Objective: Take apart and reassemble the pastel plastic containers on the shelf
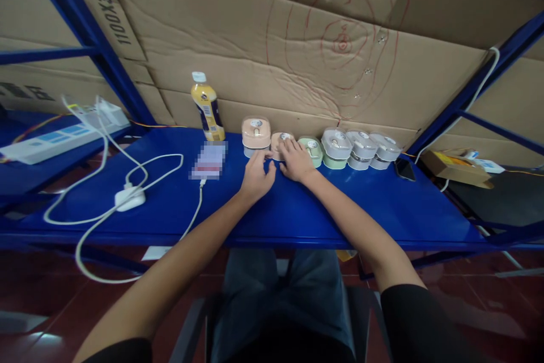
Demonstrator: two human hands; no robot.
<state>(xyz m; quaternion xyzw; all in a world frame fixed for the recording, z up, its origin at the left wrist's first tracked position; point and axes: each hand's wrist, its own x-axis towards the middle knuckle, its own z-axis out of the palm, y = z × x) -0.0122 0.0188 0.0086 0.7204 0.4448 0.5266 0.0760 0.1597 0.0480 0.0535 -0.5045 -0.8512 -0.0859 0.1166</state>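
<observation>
The surface [293,221] is lined along its back by a row of boxes. Two-high stacking is seen at four spots: a peach stack [256,133] at left, three grey-topped stacks [337,143] at right. Single height is seen at two, between them: low peach box [276,144], green box [313,153]. Low peach box is partly covered by the right hand [297,160], palm down, fingers over the lid; can't tell if it's gripped. Left hand [258,176] is held just in front, thumb and fingers parted, nothing seen gripped.
</observation>
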